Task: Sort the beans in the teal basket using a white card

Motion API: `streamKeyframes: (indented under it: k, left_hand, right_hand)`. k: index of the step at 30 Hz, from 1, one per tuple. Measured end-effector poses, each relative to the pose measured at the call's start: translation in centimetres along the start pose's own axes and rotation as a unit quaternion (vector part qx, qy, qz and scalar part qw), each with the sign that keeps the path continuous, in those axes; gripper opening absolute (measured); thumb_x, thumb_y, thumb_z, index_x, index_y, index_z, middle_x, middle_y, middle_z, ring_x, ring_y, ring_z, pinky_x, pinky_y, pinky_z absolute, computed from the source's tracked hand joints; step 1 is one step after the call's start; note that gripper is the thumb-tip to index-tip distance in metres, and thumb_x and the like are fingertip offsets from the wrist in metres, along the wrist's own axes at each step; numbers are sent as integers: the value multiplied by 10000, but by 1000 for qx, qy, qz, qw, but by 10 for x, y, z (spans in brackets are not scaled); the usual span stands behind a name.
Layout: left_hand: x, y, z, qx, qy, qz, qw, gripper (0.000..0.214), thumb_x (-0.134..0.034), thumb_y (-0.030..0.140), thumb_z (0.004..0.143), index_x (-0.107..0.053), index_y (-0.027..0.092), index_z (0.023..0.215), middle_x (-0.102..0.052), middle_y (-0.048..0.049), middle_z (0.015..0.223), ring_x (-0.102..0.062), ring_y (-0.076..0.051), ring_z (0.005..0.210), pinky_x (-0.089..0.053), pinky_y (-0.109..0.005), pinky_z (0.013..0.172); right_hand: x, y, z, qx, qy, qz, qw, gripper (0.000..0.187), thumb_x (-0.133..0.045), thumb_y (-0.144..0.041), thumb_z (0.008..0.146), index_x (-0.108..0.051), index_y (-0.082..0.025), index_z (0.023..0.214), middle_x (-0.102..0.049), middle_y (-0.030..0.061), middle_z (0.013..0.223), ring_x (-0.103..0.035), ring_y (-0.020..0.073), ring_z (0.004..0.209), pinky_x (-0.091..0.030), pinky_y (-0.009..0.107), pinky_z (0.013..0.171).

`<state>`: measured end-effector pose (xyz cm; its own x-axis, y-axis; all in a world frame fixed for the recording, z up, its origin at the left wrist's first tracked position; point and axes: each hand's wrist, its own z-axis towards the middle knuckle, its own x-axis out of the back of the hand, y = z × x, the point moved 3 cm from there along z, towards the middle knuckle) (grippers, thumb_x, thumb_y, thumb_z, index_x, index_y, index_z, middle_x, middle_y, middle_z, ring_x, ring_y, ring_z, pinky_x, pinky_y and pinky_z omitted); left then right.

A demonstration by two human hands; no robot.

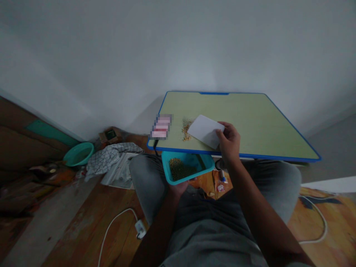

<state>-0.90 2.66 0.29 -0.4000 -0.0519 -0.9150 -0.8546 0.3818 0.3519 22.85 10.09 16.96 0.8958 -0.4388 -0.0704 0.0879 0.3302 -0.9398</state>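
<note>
Evidently the right hand (229, 142) pinches 1 white card (205, 130) against the table (250, 115), beside loose beans (186, 132). The left hand (178, 187) grips a teal tray (167, 170) of beans under the near edge, likely as a catcher.

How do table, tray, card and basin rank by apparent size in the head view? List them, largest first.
1. Table
2. Tray
3. Card and basin look alike; the basin lies farther off, so unranked.

Right hand (229, 142) forward, left (178, 187) low (grips closed)
</note>
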Motion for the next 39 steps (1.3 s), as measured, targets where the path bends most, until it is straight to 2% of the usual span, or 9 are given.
streamKeyframes:
  k: [4, 8, 11, 15, 19, 22, 27, 33, 39]
  left_hand:
    - [-3, 1, -2, 14, 45, 31, 998, 821, -164, 623, 1156, -922, 311, 1194, -870, -140, 1366, -766, -452, 1186, -599, -615, 830]
    - [-1, 1, -3, 12, 62, 37, 997, 821, -158, 628, 1150, -922, 329, 1195, -873, -123, 1360, -725, -479, 1277, -570, -666, 922]
    - [2, -1, -1, 7, 43, 20, 999, 788, -201, 630, 1156, -920, 311, 1206, -871, -140, 1354, -752, -453, 1218, -597, -630, 876]
    - [4, -2, 1, 1, -10, 9, 1000, 696, -350, 680, 1142, -886, 263, 1297, -853, -173, 1387, -792, -426, 1126, -635, -550, 751]
    - [8, -3, 2, -8, -31, -2, 999, 583, -481, 663, 1118, -859, 284, 1349, -833, -165, 1448, -794, -425, 1141, -647, -545, 754]
    - [13, -4, 3, -10, -23, 0, 1000, 561, -470, 627, 1129, -845, 289, 1373, -804, -176, 1500, -779, -449, 1170, -632, -578, 769]
    - [15, -5, 5, -11, 5, -3, 1000, 606, -473, 651, 1119, -861, 238, 1336, -821, -226, 1429, -771, -456, 1150, -614, -586, 779]
    - [11, -5, 3, -20, -22, 0, 1000, 536, -538, 631, 1101, -851, 295, 1378, -815, -175, 1478, -788, -432, 1096, -634, -546, 724]
    - [15, -6, 2, -10, -12, 8, 1000, 563, -443, 589, 1142, -843, 271, 1377, -816, -186, 1464, -768, -436, 1187, -625, -574, 803]
  right_hand:
    - [-1, -1, -1, 4, -3, -11, 1000, 336, -775, -384, 889, -761, -249, 1196, -834, 78, 1045, -738, 238, 896, -583, 360, 774]
    - [-2, 0, -2, 5, -16, -19, 1000, 332, -767, -398, 904, -766, -253, 1203, -815, 65, 1010, -706, 229, 864, -558, 357, 777]
    - [-1, 0, -2, 5, -22, -18, 1000, 339, -780, -408, 896, -778, -255, 1198, -799, 49, 974, -673, 214, 820, -540, 351, 768]
    - [-2, -4, -3, 7, -47, -10, 999, 337, -792, -426, 897, -781, -256, 1189, -803, 54, 1008, -671, 216, 829, -529, 348, 761]
    - [-4, -9, -5, 9, -56, -4, 998, 342, -808, -457, 896, -779, -264, 1178, -817, 65, 1049, -691, 239, 879, -528, 354, 764]
    - [-4, -11, -6, 6, -57, 1, 998, 348, -822, -471, 892, -785, -267, 1172, -819, 64, 1048, -681, 235, 869, -521, 354, 764]
    - [-3, -9, -5, 14, -64, -1, 998, 383, -830, -517, 903, -780, -278, 1198, -815, 60, 1068, -692, 241, 893, -535, 359, 782]
    - [-3, -10, -4, 8, -90, 8, 996, 397, -858, -540, 900, -791, -285, 1196, -830, 62, 1078, -719, 243, 903, -567, 373, 800]
    - [-3, -12, -4, 13, -102, 11, 995, 352, -867, -525, 888, -824, -300, 1156, -850, 46, 1075, -741, 241, 929, -607, 391, 829]
